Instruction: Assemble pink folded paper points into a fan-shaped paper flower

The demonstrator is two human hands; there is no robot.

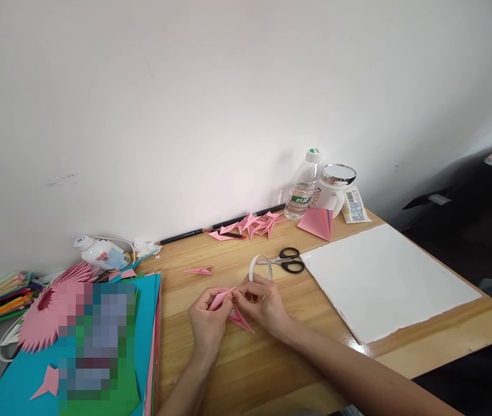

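Both hands meet over the wooden desk (272, 370). My left hand (206, 320) pinches a folded pink paper piece (221, 297) by its upper end. My right hand (262, 301) grips the same piece from the right, fingers curled. A pointed pink tip (242, 320) sticks out below the hands. A white tape ring (260, 267) stands just behind my right hand. Black-handled scissors (288, 261) lie a little further back.
Several folded pink pieces (254, 223) lie by the wall, one (200, 270) nearer. A white sheet (384, 277) covers the right side. A bottle (302, 186), a mug (333, 188), a pink folded sheet (317, 222), a glue bottle (99, 252) and stacked coloured paper (142, 323) sit around.
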